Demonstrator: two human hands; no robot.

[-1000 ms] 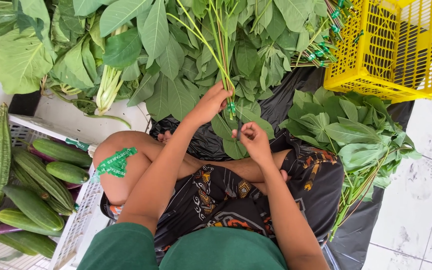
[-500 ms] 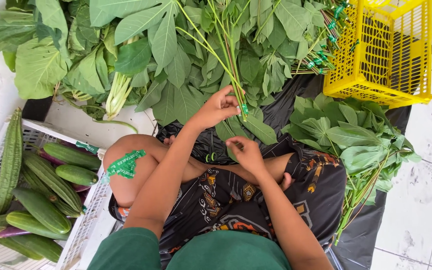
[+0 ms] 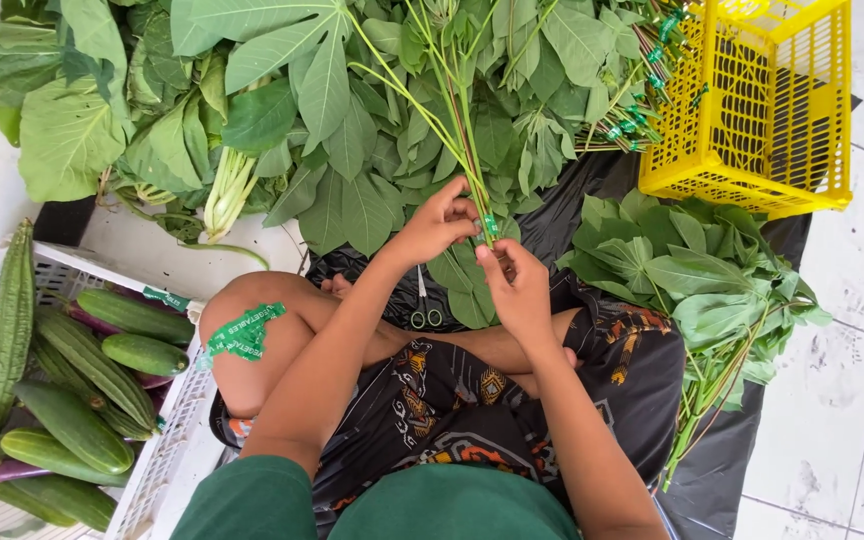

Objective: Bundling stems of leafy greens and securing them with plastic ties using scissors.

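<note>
Both hands have drawn closer together at the stem bunch since the earlier frames, the right one rising from the lap. Leafy greens (image 3: pixel 332 130) fill twelve o'clock, the yellow crate (image 3: pixel 752 110) sits at two, the white crate (image 3: pixel 167 450) of cucumbers (image 3: pixel 77 425) at eight. Left hand (image 3: pixel 432 225) pinches the gathered stems (image 3: pixel 467 180); right hand (image 3: pixel 517 285) pinches green tape (image 3: pixel 490 226) just below. Binding seems underway; next likely needs a tight wrap. Scissors (image 3: pixel 424 305) lie on the lap.
</note>
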